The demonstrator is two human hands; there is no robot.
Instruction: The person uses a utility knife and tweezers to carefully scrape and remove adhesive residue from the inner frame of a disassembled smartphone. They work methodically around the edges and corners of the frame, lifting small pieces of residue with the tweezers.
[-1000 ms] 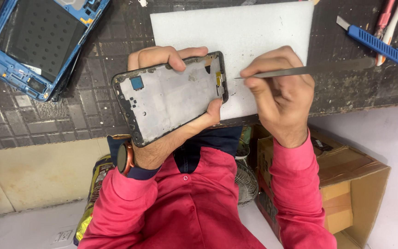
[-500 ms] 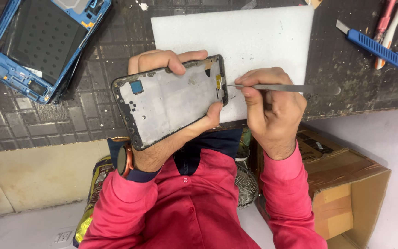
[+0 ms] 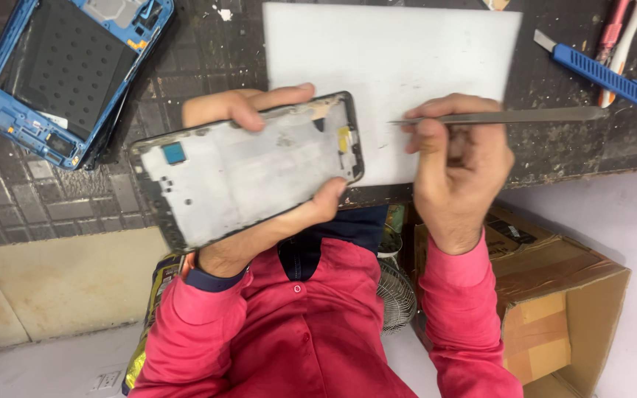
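My left hand [image 3: 259, 221] grips a phone's grey metal mid-frame [image 3: 245, 173] with a black rim, a small blue square near one end and a yellow patch near the other. My right hand [image 3: 455, 169] pinches slim metal tweezers [image 3: 510, 116], held level, their tip a short way right of the frame's yellow end and not touching it. Both hands hover over the near edge of a white mat [image 3: 399, 74] on a dark, scuffed workbench [image 3: 208, 59].
A blue phone back housing [image 3: 60, 74] with a dark inner panel lies at the bench's far left. A blue utility knife [image 3: 599, 70] and a red-handled tool [image 3: 613, 26] lie at right. Below the bench stand an open cardboard box [image 3: 554, 309] and a small fan [image 3: 396, 291].
My right hand has drawn the tweezers to the right, away from the frame's yellow end, where the tip touched before. The left hand has tilted the frame slightly.
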